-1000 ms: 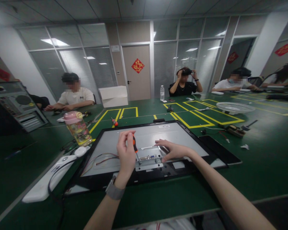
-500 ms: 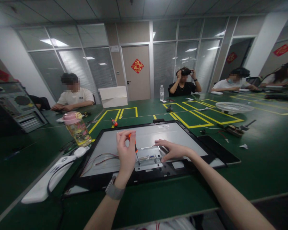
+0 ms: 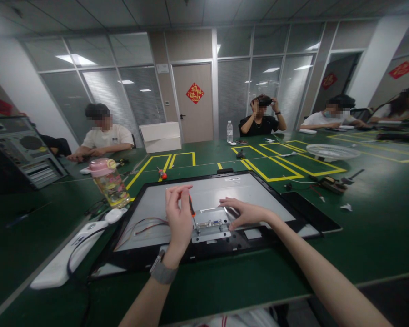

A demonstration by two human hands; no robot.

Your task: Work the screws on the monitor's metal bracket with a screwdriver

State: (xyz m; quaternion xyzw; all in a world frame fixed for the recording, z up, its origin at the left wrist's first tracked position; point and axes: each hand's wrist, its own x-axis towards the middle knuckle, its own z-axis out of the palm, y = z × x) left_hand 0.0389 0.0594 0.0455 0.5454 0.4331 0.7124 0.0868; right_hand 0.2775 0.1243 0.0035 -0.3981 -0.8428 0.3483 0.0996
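A flat display panel (image 3: 204, 190) with a black frame lies back side up on the green table before me. My left hand (image 3: 178, 213) is closed around the handle of an orange and black screwdriver (image 3: 192, 208), its shaft pointing down at the left end of a metal bracket (image 3: 211, 235) with connector ports. Its tip is too small to make out clearly. My right hand (image 3: 247, 213) rests on the bracket's right side, fingers apart, and grips nothing that I can see. Thin wires (image 3: 143, 222) run across the panel left of my left hand.
At left are a white power strip (image 3: 68, 254), a pink-lidded bottle (image 3: 109, 184) and an open computer case (image 3: 27, 150). A black slab (image 3: 310, 211) lies right of the panel. A white round rack (image 3: 332, 152) stands farther back. Several people sit around the table.
The screwdriver's handle has turned within my left hand's fingers, showing less orange at the top. My right hand stays where it was.
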